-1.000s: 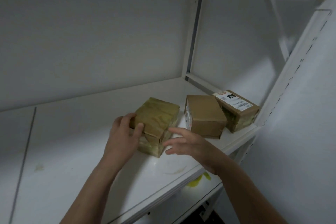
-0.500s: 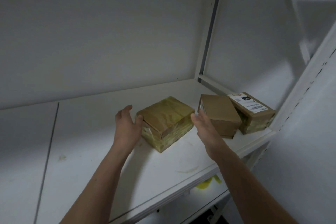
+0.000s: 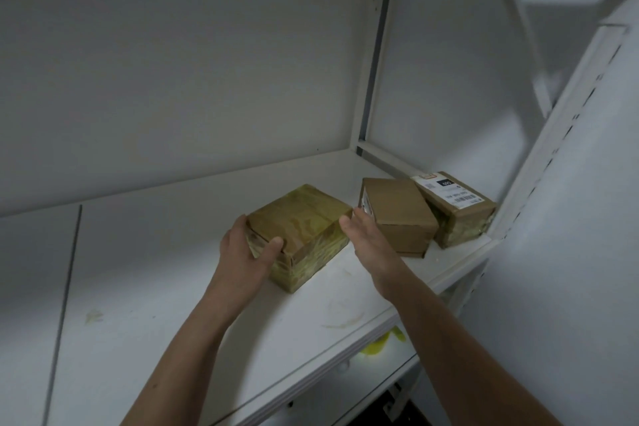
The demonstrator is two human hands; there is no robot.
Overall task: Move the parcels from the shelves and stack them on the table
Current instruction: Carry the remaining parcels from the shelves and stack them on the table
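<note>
Mid-frame, the taped parcel [image 3: 304, 228] lies flat on the shelf [image 3: 173, 287], long axis toward upper right; left hand [image 3: 243, 252] grips its near-left corner, right hand [image 3: 371, 242] flat, open against its right end.

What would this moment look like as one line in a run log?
stage: grasping | target: taped parcel on shelf | left hand: gripping near corner | right hand: open at right side | lifted: no

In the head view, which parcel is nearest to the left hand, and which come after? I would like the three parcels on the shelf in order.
Measured from the left hand:
1. Tape-wrapped parcel, under its fingers, mid-shelf.
2. Plain brown parcel, to the right, beyond the right hand.
3. Labelled parcel, farthest right, at the shelf's end, touching the plain one.
</note>
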